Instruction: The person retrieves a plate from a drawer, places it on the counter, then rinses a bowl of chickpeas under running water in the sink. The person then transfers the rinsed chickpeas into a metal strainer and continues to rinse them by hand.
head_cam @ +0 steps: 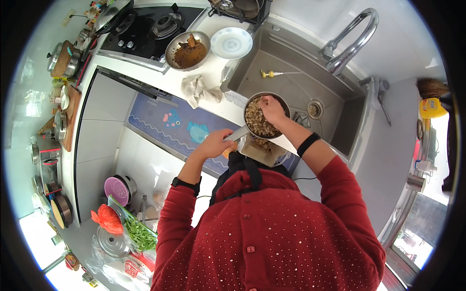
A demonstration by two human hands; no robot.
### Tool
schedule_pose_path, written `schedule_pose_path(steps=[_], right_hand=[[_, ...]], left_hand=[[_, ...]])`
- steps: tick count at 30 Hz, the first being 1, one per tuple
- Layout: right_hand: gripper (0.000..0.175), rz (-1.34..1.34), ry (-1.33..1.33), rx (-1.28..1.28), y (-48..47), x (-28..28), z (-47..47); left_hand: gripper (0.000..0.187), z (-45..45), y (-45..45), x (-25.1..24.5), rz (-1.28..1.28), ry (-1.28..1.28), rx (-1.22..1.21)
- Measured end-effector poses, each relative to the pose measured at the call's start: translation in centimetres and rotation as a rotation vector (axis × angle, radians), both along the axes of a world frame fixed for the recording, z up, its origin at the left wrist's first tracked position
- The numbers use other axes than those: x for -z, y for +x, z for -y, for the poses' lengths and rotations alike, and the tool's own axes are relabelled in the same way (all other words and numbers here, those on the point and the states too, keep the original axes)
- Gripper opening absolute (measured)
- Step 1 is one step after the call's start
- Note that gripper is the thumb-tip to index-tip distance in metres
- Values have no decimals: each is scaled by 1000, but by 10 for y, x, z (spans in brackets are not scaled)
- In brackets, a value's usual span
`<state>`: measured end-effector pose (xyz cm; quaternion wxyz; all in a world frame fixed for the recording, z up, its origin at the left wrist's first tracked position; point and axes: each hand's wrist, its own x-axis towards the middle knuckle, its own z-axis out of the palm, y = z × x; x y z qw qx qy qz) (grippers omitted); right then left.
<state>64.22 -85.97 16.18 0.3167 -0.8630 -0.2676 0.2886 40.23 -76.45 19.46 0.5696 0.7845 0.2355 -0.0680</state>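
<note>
My left hand (pixel 215 144) grips the handle of a metal saucepan (pixel 285 97) at the sink's near edge. Pale brown pieces of food (pixel 257 118), perhaps nuts or beans, fill the pan. My right hand (pixel 272 110) reaches into them with bent fingers; whether it pinches any is hidden. Just below the pan, close to my body, is a lined bin (pixel 258 153) with similar brown scraps in it. A crumpled beige cloth (pixel 198 90) lies on the counter left of the pan.
The steel sink (pixel 287 83) holds a yellow pump top (pixel 268 74) near a drain strainer (pixel 315 109); a chrome faucet (pixel 349 43) arches above. A white plate (pixel 231 43) and a metal bowl with brown residue (pixel 188 50) stand beside the gas hob (pixel 145 32). Cupboards line the left.
</note>
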Motion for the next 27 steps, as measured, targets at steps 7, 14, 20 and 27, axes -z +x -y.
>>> schedule_pose_path(steps=[7, 14, 20, 27], right_hand=[[31, -69, -79, -196, -31, 31, -17], [27, 6, -240, -741, -26, 21, 13], [26, 127, -354, -921, -13, 20, 20], [21, 527, -146, -950, -6, -34, -8]], left_hand=[[33, -1, 0, 0, -1, -11, 6], [34, 0, -1, 2, 1, -13, -5], [34, -1, 3, -4, -4, 22, 16], [32, -12, -2, 7, -4, 150, 23]])
